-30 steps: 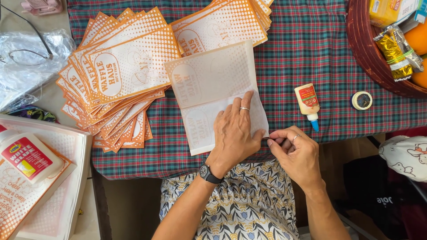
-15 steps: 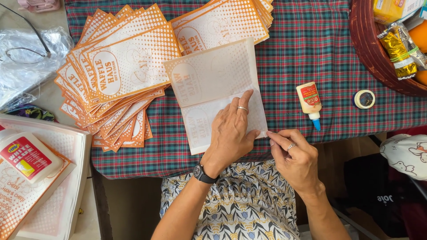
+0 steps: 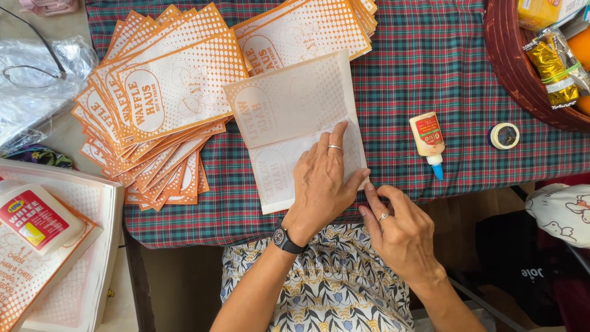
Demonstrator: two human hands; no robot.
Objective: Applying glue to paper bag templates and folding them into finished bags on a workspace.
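I am looking down on the left hand [image 3: 322, 178], which is lying flat with its fingers spread, pressing on the lower half of a pale paper bag [image 3: 295, 117] that is lying print-side down on the plaid tablecloth [image 3: 430, 80]. The bag is sitting directly under that palm and reaching away from it toward the far side of the table, with a fold line crossing it just beyond the fingertips. The right hand [image 3: 399, 230] is curling just beside the left, its fingertips [image 3: 369, 187] meeting the bag's near right corner at the table edge; I cannot tell whether they are pinching the paper or only pressing it. A black wristwatch [image 3: 286, 240] is showing on the left wrist, and a ring on each hand. To the right of both hands, a small glue bottle [image 3: 428, 138] with a blue tip is lying on its side, and a little round lid [image 3: 504, 136] is resting just past it. Further right, a dark red basket [image 3: 510, 67] is holding snack packets. To the left of the left hand, a fanned stack of orange printed bags [image 3: 153, 123] is spreading over the cloth, and a second stack [image 3: 301, 27] is lying beyond the fingertips. Far left, a bigger white glue bottle [image 3: 37, 218] is resting on more printed sheets.
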